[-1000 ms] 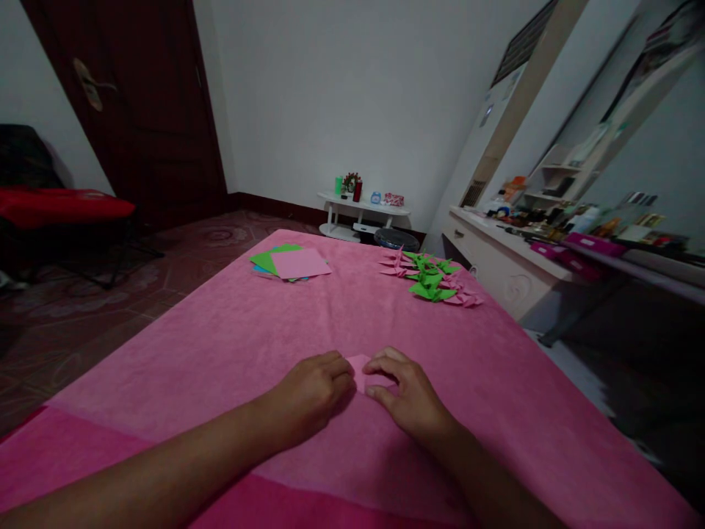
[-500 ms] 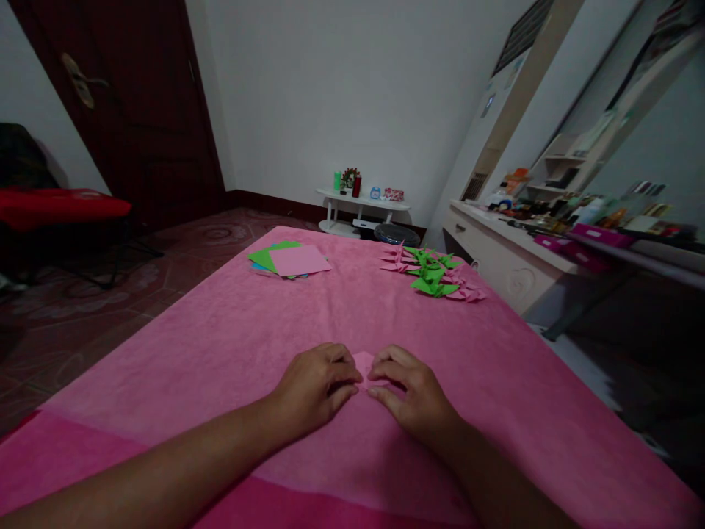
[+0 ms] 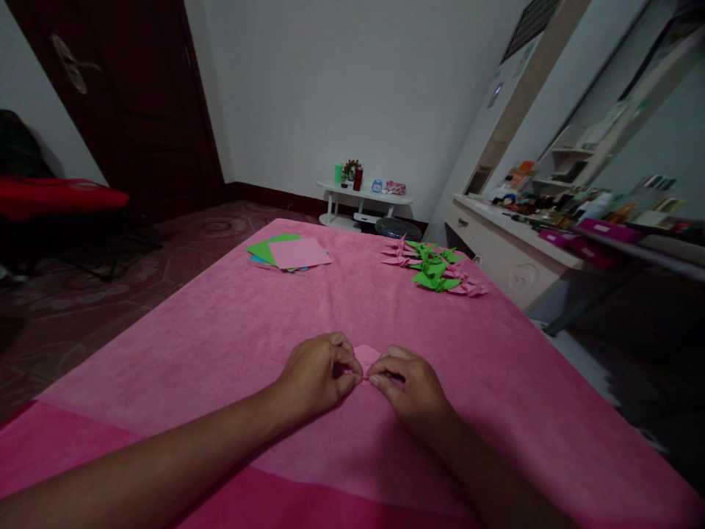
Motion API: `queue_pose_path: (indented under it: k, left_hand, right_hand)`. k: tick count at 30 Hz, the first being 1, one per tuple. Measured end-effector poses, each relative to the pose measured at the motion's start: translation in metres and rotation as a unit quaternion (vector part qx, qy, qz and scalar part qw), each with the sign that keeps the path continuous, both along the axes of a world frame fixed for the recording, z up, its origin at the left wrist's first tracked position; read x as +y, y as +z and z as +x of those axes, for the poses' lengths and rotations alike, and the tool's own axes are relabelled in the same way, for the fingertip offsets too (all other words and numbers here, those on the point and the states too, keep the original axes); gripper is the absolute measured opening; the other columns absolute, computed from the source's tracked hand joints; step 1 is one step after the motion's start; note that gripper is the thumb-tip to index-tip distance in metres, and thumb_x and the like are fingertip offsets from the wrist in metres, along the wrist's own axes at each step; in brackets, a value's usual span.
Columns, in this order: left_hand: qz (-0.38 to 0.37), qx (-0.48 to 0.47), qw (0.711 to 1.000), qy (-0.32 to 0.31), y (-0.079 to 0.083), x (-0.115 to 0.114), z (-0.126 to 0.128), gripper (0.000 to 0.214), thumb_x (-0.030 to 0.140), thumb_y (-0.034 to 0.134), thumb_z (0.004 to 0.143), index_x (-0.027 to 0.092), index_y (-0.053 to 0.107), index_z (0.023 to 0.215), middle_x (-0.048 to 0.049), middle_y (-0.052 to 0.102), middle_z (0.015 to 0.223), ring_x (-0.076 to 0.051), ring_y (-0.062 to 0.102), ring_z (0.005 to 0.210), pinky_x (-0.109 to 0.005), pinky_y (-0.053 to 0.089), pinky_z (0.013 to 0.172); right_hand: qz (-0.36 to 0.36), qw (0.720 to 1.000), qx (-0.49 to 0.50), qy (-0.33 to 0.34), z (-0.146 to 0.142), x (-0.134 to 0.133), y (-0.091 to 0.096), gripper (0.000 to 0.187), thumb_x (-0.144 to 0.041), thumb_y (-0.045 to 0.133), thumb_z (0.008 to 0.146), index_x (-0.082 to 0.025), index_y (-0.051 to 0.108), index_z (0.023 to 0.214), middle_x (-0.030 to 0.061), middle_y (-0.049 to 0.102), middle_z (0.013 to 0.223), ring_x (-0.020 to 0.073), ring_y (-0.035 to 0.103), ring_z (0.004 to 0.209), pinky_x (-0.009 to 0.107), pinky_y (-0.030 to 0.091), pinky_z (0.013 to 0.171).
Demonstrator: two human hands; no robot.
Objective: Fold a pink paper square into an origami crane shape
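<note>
A small folded pink paper (image 3: 366,355) lies on the pink cloth-covered table (image 3: 231,330) in front of me. My left hand (image 3: 316,373) and my right hand (image 3: 410,389) meet at its near edge, both with fingertips pinched on the paper. Most of the paper is hidden under my fingers. At the far left of the table lies a stack of square sheets (image 3: 289,252), pink on top with green and blue below. At the far right sits a heap of folded paper cranes (image 3: 432,268), green and pink.
A white dresser (image 3: 512,250) crowded with bottles stands right of the table. A low white shelf (image 3: 363,202) with small items is against the back wall. A dark door (image 3: 126,103) and a red-cushioned seat (image 3: 55,198) are at the left.
Both hands drew closer together and their fingers curled from flat pressing into a pinch on the pink paper's near edge. The view shifted slightly.
</note>
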State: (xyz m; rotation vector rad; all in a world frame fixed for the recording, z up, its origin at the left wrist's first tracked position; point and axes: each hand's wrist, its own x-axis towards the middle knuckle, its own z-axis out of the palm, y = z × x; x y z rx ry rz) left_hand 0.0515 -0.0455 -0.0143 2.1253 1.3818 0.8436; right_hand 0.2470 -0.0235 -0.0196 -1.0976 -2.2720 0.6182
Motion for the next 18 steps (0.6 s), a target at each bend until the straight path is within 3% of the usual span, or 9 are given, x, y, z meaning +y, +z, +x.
queue_pose_path:
  k: [18]
  left_hand:
    - [-0.008,0.042,0.998,0.041,0.0004,0.0021,0.0037,0.013,0.02,0.054,0.076,0.019,0.065,0.07,-0.0002,0.06,0.075,-0.012,0.053,0.065,-0.022,0.037,0.059]
  right_hand:
    - [-0.026,0.994,-0.002,-0.105,-0.0069,0.0021,0.0016,0.013,-0.019,0.06,0.072,-0.019,0.06,0.059,-0.0008,0.055,0.062,0.0119,0.051,0.056,0.022,0.038,0.054]
